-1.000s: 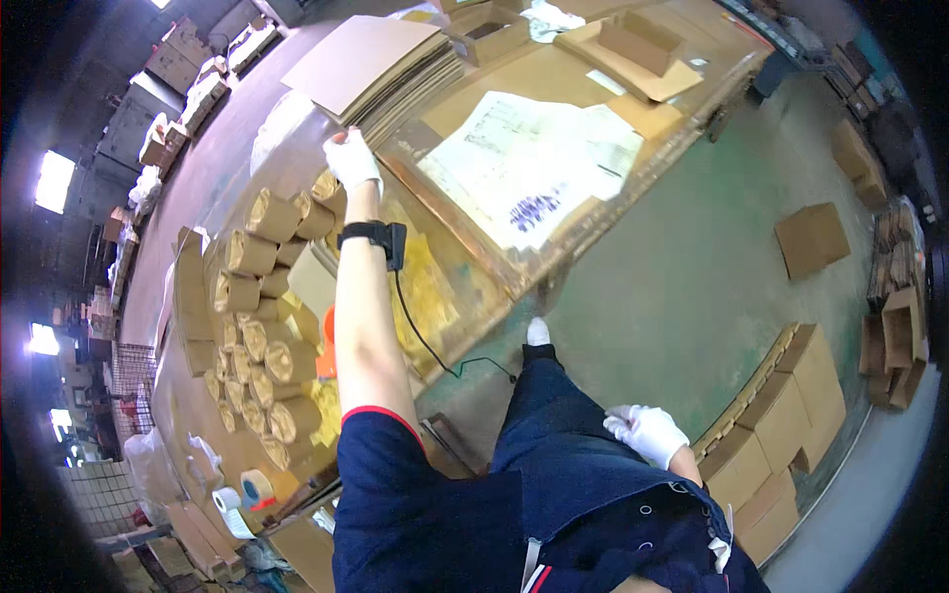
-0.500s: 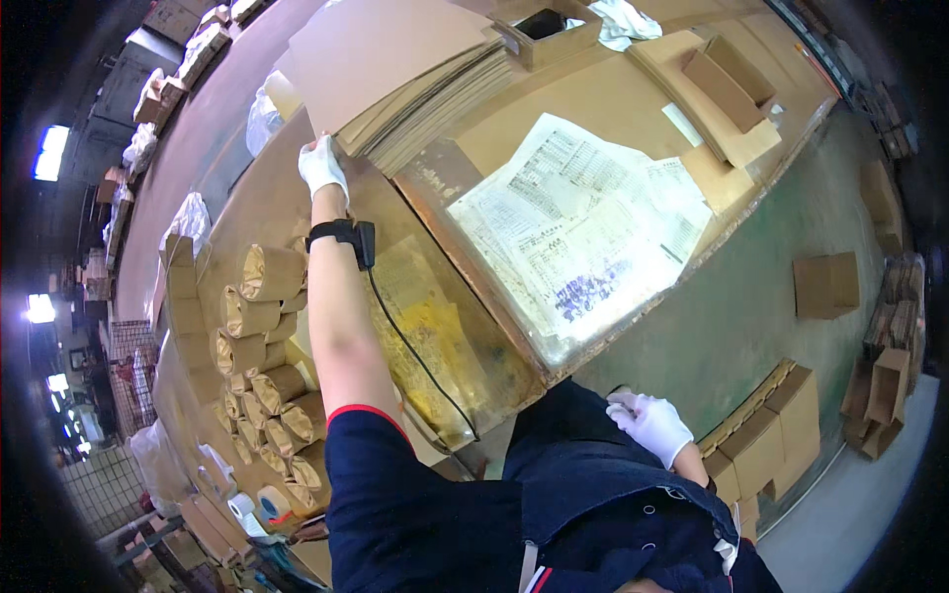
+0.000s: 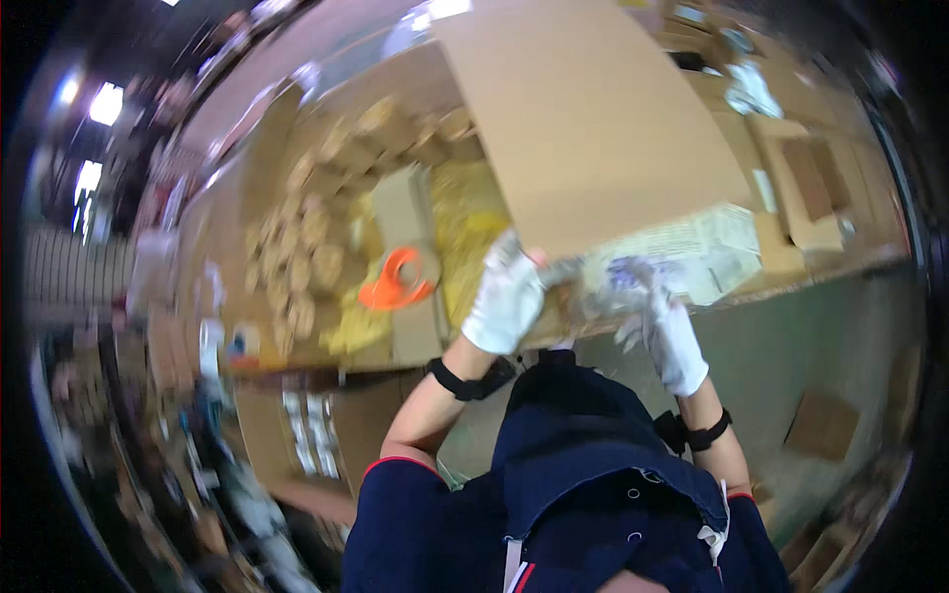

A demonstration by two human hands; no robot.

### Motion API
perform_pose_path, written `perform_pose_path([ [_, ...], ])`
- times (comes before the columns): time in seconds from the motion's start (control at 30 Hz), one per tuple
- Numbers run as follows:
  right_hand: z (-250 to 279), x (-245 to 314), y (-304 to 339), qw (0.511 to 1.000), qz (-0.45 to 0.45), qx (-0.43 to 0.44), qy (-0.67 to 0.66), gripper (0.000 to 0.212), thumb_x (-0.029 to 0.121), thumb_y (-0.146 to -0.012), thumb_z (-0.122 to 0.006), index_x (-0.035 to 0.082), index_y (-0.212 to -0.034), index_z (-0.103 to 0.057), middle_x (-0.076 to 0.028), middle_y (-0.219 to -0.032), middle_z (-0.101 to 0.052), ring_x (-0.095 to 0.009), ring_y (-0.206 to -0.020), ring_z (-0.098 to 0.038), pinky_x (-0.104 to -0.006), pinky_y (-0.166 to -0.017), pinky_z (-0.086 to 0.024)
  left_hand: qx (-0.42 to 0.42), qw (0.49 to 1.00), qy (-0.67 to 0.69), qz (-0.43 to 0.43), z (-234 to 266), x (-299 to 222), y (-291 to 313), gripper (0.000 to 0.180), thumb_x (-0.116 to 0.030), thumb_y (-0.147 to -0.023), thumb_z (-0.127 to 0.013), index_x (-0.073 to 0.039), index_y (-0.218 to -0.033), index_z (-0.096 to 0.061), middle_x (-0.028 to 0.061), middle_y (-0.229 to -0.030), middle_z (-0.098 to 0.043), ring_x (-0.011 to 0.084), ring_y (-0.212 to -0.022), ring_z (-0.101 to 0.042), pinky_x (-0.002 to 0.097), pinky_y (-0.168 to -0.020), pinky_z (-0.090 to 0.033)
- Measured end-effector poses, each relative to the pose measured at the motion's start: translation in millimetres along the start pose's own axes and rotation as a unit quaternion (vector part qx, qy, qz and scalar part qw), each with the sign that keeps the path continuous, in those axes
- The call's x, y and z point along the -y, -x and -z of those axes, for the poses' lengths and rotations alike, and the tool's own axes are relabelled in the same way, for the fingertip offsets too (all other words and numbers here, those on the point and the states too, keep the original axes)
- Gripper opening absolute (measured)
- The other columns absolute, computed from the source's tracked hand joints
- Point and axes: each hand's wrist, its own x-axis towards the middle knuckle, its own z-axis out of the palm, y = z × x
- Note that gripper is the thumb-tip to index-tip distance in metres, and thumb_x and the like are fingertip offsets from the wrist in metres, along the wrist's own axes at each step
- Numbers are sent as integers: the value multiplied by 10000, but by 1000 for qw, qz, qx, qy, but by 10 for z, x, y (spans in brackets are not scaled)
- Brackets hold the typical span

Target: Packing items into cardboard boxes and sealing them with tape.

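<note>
A large flat cardboard sheet [image 3: 603,128] slants across the table, covering part of the printed papers [image 3: 717,252]. My left hand [image 3: 502,301], in a white glove, grips its near left corner between thumb and fingers. My right hand [image 3: 667,341], also gloved and slightly blurred, is held in front of the papers with its fingers apart. Nothing shows in it. Left of my left hand, an orange tape dispenser [image 3: 397,282] rests on a grey-brown cardboard strip [image 3: 403,203].
Several brown paper-wrapped bundles [image 3: 321,222] are heaped on the table's left side. At the back right stand a small open carton [image 3: 813,178] and a white cloth [image 3: 751,91]. An open box [image 3: 316,435] with shiny packs sits below the table's left edge. Another carton [image 3: 822,425] is on the floor.
My view has swung left. My left hand has come back toward me, with a cardboard sheet now over the papers. My right hand has risen from beside my body to the table edge.
</note>
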Motion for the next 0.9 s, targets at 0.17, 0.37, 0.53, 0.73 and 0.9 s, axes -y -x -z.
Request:
perform_pose_path([
  [0.17,-677,-308,433,979,4,37,-198,372,320,-972,-556,83,-1257,-521,-68,-1047,-657,-121,-745,-647,-230,-517,-488,-134,938,274,166,-294,-600,1766,327,-22,-880,-619,-36,-1204,-578,82,-1172,-637,227,-1066,-617,365,-928,-496],
  [0.37,-1371,-805,1047,918,-135,359,102,317,198,-878,-676,27,-1138,-617,-40,-1013,-664,-125,-871,-639,-261,-756,-512,-114,962,-196,152,-270,-851,3614,233,-125,-800,-736,-56,-1004,-644,82,-969,-669,248,-943,-640,372,-826,-506],
  [0.53,-2344,-1718,1687,895,-201,398,18,307,243,-896,-665,46,-1127,-614,-16,-869,-668,-62,-534,-554,-207,-420,-414,-126,894,-283,324,-315,-564,4777,177,-199,-848,-667,-63,-960,-658,127,-934,-666,288,-897,-650,372,-791,-515],
  [0.73,-3420,-2825,1621,841,-263,473,9,301,134,-913,-637,12,-1183,-583,-77,-1134,-647,-165,-986,-648,-260,-830,-540,-162,900,-232,332,139,-543,5846,181,-211,-859,-653,-88,-991,-668,140,-955,-679,320,-918,-657,389,-795,-519],
  [0.9,-4260,-3361,1706,894,-232,375,82,142,188,-912,-636,84,-1005,-607,-8,-739,-645,-103,-476,-530,-232,-441,-431,-247,842,-305,370,824,-515,6928,176,-213,-869,-622,-105,-993,-684,145,-980,-675,338,-919,-647,402,-786,-521],
])
